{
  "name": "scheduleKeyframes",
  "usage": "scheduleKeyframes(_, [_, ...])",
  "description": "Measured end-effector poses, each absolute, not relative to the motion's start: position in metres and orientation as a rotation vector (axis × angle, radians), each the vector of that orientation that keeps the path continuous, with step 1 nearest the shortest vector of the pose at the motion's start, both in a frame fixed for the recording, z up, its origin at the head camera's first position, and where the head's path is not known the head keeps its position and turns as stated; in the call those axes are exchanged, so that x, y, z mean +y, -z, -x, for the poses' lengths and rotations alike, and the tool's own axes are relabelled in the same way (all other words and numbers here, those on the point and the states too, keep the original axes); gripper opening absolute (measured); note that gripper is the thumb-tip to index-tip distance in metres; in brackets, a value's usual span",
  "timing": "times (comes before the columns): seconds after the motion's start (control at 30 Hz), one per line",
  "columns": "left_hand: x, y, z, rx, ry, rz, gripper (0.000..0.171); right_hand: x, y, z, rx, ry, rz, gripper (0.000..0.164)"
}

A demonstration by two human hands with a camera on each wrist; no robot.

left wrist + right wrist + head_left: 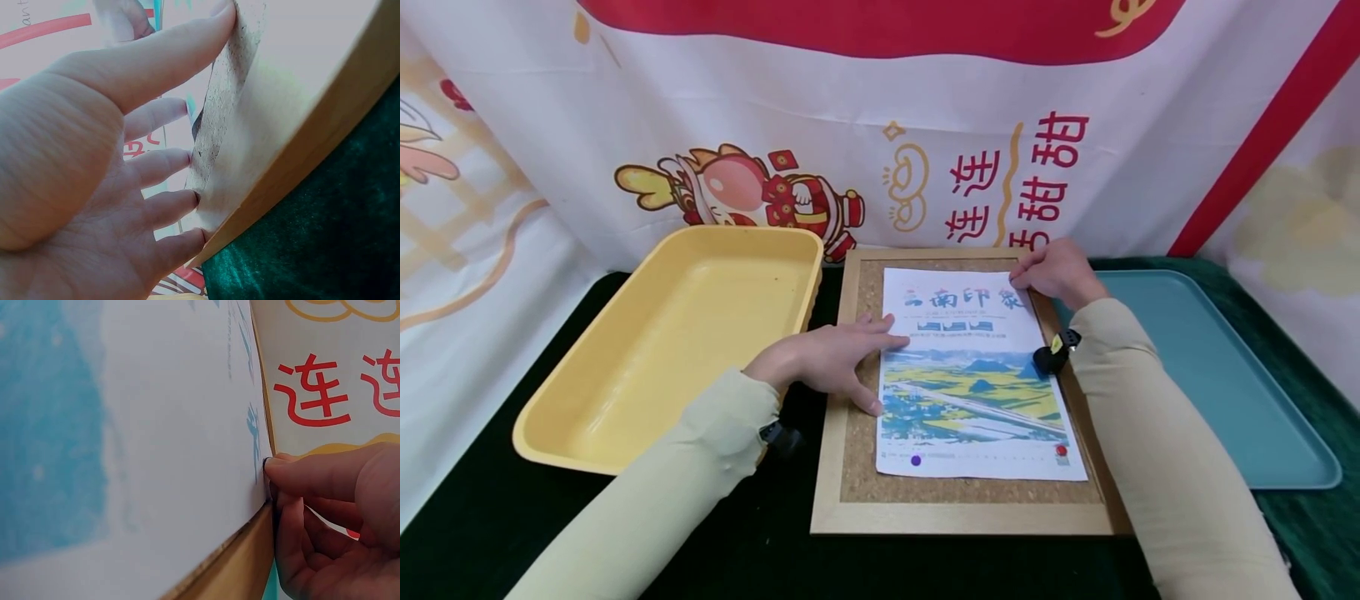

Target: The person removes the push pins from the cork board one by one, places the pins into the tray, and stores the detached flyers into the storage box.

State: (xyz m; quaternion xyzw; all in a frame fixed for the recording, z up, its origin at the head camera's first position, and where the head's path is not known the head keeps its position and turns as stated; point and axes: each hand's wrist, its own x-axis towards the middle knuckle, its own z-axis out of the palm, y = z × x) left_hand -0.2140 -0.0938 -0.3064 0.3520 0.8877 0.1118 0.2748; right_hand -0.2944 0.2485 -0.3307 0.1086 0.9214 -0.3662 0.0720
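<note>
Backdrop (pixel 820 92): hung behind.
Yellow tray (pixel 670 350): stood left of the corkboard (pixel 977 492).
Corkboard: lay wood-framed on dark green cloth (pixel 737 558).
Blue tray (pixel 1210 367): lay to the right.
Poster (pixel 970 400): lay on the corkboard.
Left hand (pixel 831 354): spread wide, touched the poster's left edge.
Right hand (pixel 1060 273): pinched a small dark object (pixel 265 464) at the poster's upper right corner.
Purple dot (pixel 916 461), red dot (pixel 1061 450): sat near the bottom corners.

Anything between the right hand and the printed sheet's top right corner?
Nothing visible blocks it: the right hand is at that corner of the printed sheet and seems to pinch a small dark thing, too hidden to identify. The left hand is at the sheet's left edge.
</note>
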Motion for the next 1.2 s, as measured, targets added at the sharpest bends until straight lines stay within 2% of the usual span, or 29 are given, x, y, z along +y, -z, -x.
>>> scheduleKeyframes(0.67, [-0.094,0.305,0.212,2.389,-0.298,-0.95,0.096,0.265,0.336,0.284,2.683,1.234,-0.225,0.031])
scheduleKeyframes(1.2, [-0.093,0.307,0.214,2.381,-0.3,-0.935,0.096,0.269,0.335,0.273,2.646,1.237,-0.186,0.03])
